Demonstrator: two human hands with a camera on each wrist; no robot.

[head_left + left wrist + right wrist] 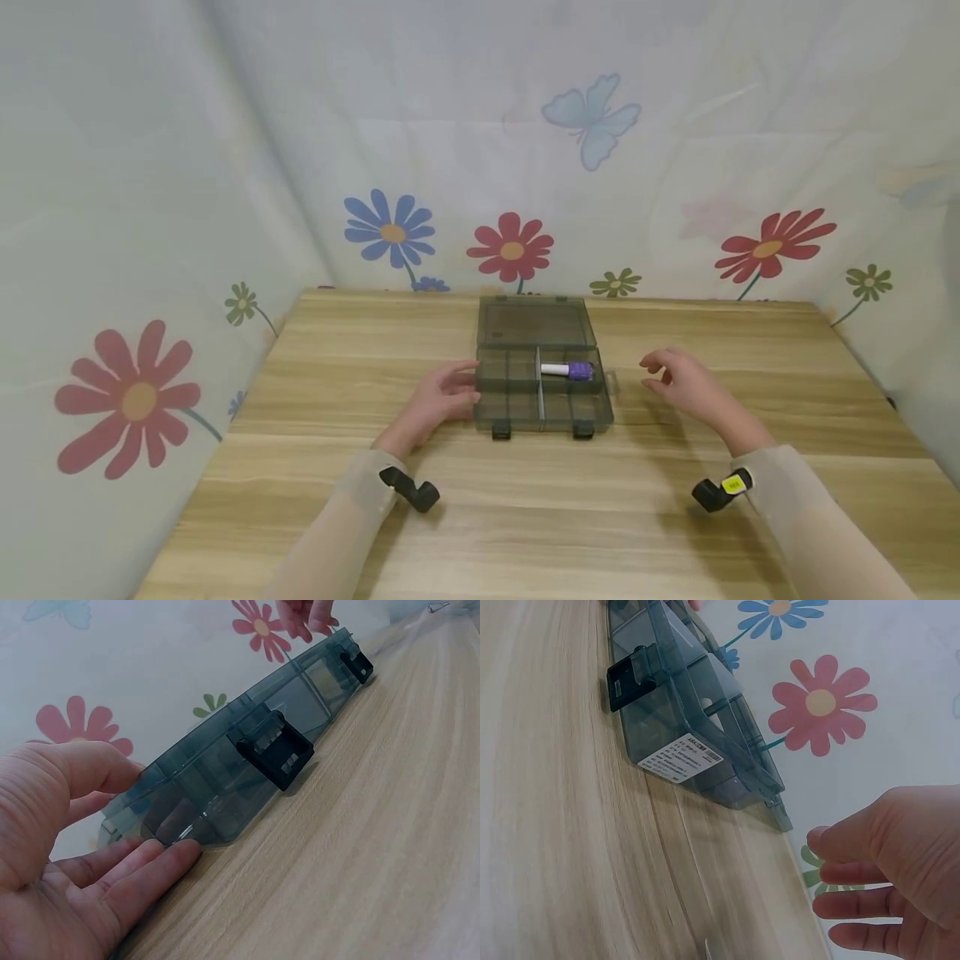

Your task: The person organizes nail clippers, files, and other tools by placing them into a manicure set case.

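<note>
A dark translucent compartment box [507, 408] lies on the table with its lid [536, 323] folded back. In a far right compartment rests a purple nail polish bottle [580, 371] on its side, its white cap [555, 369] pointing left. My left hand [438, 398] holds the box's left end. The left wrist view shows the thumb [105, 766] at the upper rim and fingertips [184, 859] low against the wall. To the right of the box, apart from it, my right hand [690, 387] hovers above the table, fingers loosely bent and holding nothing.
Two black latches [501, 430] stick out at the box's front. A printed white label [681, 757] is on its right wall. The wooden table [525, 517] meets a flowered curtain [435, 150] behind and at both sides. Each sleeve carries a black wrist mount [411, 490].
</note>
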